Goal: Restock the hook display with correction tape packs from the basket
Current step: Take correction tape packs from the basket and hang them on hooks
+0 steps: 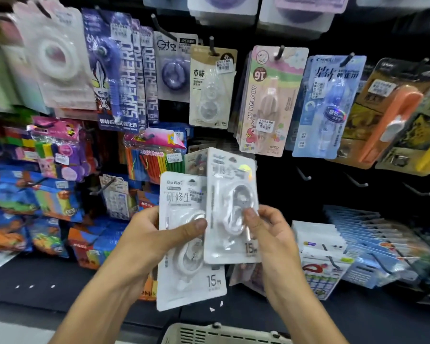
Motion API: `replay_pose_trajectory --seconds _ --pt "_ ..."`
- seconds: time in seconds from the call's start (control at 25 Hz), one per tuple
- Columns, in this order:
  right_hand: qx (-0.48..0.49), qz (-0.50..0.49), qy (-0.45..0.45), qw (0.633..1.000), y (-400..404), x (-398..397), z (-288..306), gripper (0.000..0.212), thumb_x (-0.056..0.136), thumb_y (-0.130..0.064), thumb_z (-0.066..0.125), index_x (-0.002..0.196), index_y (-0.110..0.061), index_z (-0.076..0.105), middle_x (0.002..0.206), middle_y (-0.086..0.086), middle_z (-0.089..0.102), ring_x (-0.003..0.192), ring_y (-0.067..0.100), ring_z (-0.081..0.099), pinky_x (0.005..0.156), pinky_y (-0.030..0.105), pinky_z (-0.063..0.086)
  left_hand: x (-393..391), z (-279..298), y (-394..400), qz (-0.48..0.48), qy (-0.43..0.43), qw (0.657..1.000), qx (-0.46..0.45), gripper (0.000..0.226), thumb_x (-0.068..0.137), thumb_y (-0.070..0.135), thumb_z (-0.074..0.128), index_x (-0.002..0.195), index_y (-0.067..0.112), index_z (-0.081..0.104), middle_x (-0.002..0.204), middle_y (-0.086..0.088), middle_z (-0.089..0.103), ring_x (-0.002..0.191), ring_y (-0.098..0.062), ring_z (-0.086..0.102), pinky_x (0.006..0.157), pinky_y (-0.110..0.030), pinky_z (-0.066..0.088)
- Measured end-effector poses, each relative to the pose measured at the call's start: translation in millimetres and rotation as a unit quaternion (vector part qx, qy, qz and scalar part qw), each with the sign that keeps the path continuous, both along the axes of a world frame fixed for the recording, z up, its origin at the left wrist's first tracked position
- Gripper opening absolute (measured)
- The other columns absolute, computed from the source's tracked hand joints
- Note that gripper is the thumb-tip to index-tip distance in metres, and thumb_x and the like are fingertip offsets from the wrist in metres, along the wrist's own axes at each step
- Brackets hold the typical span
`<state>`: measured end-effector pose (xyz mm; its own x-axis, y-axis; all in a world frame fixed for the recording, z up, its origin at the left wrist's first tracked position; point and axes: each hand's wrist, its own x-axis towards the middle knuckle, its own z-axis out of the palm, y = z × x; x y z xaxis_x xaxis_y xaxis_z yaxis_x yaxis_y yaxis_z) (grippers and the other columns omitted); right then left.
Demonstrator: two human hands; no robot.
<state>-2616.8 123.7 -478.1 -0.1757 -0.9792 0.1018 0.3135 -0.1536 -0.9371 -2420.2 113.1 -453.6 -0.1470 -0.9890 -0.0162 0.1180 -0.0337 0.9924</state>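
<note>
Between two hands, white packs stand upright. Left hand pinches a pack reading "BoBo" and "15m". Right hand pinches another pack, tilted slightly, overlapping it. Behind, a black hook wall holds "SUPERHERO" and "MY MELODY" packs. Below sits a basket.

"BoBo" and "15M" are printed on the white correction tape pack pinched by the left hand. "15M" is also read on the second white pack gripped by the right hand. "SUPERHERO" is printed vertically on the purple packs hung on the hook display. "MY MELODY" and "16" are shown on the pink pack. "本味" is printed on the beige pack. Price stickers are too blurred to be read.
</note>
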Motion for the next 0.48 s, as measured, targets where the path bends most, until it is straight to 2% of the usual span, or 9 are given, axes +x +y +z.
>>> replay_pose_trajectory --seconds 0.08,0.16,0.24,0.32,0.4,0.44,0.48 --pt "0.007 -0.069 0.08 0.994 -4.8 -12.2 2.1 0.031 0.088 -0.032 0.073 0.109 -0.015 0.057 0.086 -0.004 0.078 0.064 0.015 0.072 0.049 0.033 0.056 2.1 1.1 -0.2 0.055 0.004 0.998 -0.016 0.045 0.046 0.037 0.092 0.088 0.028 0.08 0.094 -0.003 0.081 0.08 -0.025 0.079 0.065 -0.037 0.06" --pt "0.017 -0.113 0.156 0.981 -7.8 -17.4 -0.4 0.025 0.089 -0.037 0.073 0.105 -0.026 0.058 0.095 -0.002 0.078 0.08 0.02 0.075 0.068 0.041 0.059 6.9 2.1 -1.4 0.096 0.017 0.995 -0.037 0.045 0.044 0.04 0.086 0.088 0.03 0.081 0.092 0.001 0.081 0.078 -0.023 0.079 0.064 -0.035 0.059" --pt "0.018 -0.143 0.205 0.968 -13.3 -16.1 -4.0 0.026 0.088 -0.041 0.074 0.105 -0.034 0.056 0.1 -0.004 0.075 0.088 0.019 0.073 0.081 0.046 0.059 9.6 3.8 -1.4 0.101 0.036 0.993 -0.05 0.046 0.046 0.039 0.086 0.091 0.029 0.081 0.095 0.001 0.081 0.081 -0.023 0.079 0.069 -0.037 0.059" --pt "0.047 -0.143 0.197 0.969 -22.5 -10.2 -4.3 0.037 0.091 -0.035 0.072 0.119 -0.038 0.048 0.114 -0.009 0.067 0.091 0.023 0.073 0.083 0.049 0.059 7.7 3.0 -1.1 0.095 0.037 0.993 -0.055 0.046 0.048 0.04 0.086 0.092 0.029 0.081 0.095 0.0 0.081 0.082 -0.024 0.079 0.07 -0.038 0.059" --pt "0.084 -0.118 0.16 0.976 -25.9 -4.0 -4.9 0.059 0.094 -0.03 0.07 0.141 -0.037 0.035 0.136 -0.008 0.053 0.108 0.023 0.067 0.086 0.038 0.057 1.2 0.8 -0.2 0.09 0.033 0.994 -0.054 0.042 0.049 0.038 0.086 0.091 0.029 0.081 0.093 0.0 0.081 0.081 -0.023 0.079 0.061 -0.034 0.06" --pt "0.071 -0.106 0.181 0.975 -23.5 -1.9 -9.3 0.064 0.092 -0.037 0.071 0.144 -0.038 0.035 0.142 -0.01 0.049 0.116 0.016 0.061 0.088 0.029 0.051 -2.7 -0.6 0.1 0.09 0.024 0.994 -0.058 0.038 0.052 0.037 0.087 0.089 0.03 0.081 0.091 0.001 0.081 0.08 -0.021 0.079 0.058 -0.029 0.06" --pt "0.038 -0.067 0.195 0.978 -17.0 2.1 -13.4 0.065 0.086 -0.05 0.074 0.142 -0.041 0.042 0.139 -0.015 0.052 0.116 0.007 0.06 0.088 0.021 0.049 -6.9 -1.8 0.4 0.094 0.008 0.993 -0.067 0.034 0.053 0.036 0.087 0.087 0.033 0.081 0.089 0.003 0.081 0.079 -0.018 0.079 0.057 -0.026 0.06"
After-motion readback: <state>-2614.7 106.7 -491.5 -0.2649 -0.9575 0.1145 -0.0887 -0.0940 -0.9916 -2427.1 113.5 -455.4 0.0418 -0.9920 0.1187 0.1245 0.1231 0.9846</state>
